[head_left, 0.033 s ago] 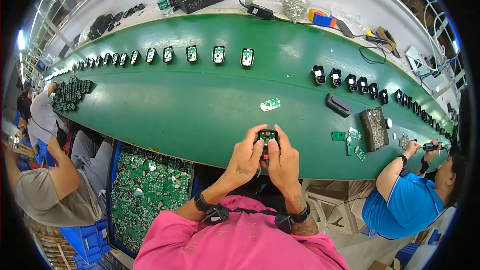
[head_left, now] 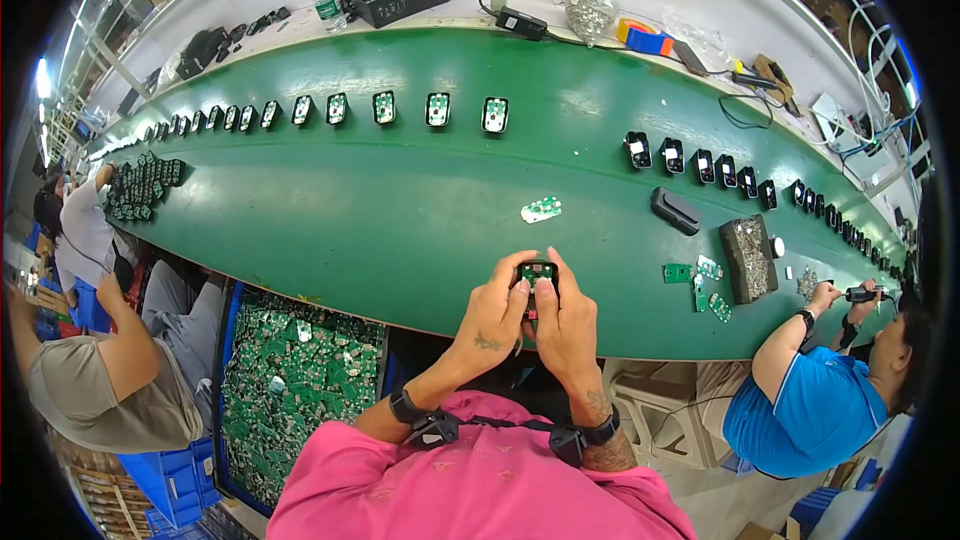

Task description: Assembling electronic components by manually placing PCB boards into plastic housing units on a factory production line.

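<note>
Both hands grip a small black plastic casing with a green circuit board (head_left: pixel 537 271) in it, over the bench's near edge. My left hand (head_left: pixel 488 318) wraps its left side and my right hand (head_left: pixel 567 325) its right side. The two thumbs press on the board from above; a bit of red shows below them. My fingers hide the casing's underside. Just beyond lies a loose green-and-white circuit board (head_left: pixel 541 210). Farther off, a row of black casings with boards (head_left: pixel 494 115) runs leftward. Another row of black casings (head_left: pixel 637 150) runs to the right.
On the green bench (head_left: pixel 420 210) at right are a black oblong case (head_left: pixel 676 210), a dark speckled block (head_left: pixel 748 260) and several loose boards (head_left: pixel 678 272). A bin of circuit boards (head_left: pixel 300 390) stands below left. A co-worker in blue (head_left: pixel 800 400) holds a tool at right; others sit left.
</note>
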Demonstrator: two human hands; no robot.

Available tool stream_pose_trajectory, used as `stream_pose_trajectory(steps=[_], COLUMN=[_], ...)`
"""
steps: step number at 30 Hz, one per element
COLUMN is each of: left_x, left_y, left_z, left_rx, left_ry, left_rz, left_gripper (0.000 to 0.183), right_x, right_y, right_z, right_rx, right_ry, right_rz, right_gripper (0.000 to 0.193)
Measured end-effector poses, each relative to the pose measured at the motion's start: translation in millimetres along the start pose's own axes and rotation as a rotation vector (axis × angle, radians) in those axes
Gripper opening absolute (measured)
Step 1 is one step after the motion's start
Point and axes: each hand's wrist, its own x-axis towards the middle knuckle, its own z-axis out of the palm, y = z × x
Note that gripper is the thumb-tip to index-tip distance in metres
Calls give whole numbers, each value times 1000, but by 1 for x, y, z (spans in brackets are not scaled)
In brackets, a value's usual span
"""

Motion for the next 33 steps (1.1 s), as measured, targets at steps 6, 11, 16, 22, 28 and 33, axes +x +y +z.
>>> stream_pose_trajectory(steps=[6,11,16,22,28,33], left_x=[3,55,185,292,308,312], left_y=[-1,-40,-62,-77,-83,-75], left_z=[9,9,3,11,6,8], left_rx=[142,157,36,341,504,533], left_ry=[83,57,12,118,222,205], left_rz=[193,140,89,115,157,249], left_gripper=[32,31,35,38,33,27], right_x=[1,40,25,3,86,183], right_y=[11,48,71,87,109,135], right_z=[18,23,19,11,-39,-68], right_rx=[180,127,-61,-124,-312,-571], right_ry=[137,135,263,307,329,381], right_rz=[5,42,36,-43,183,299], right_gripper=[39,43,45,35,47,50])
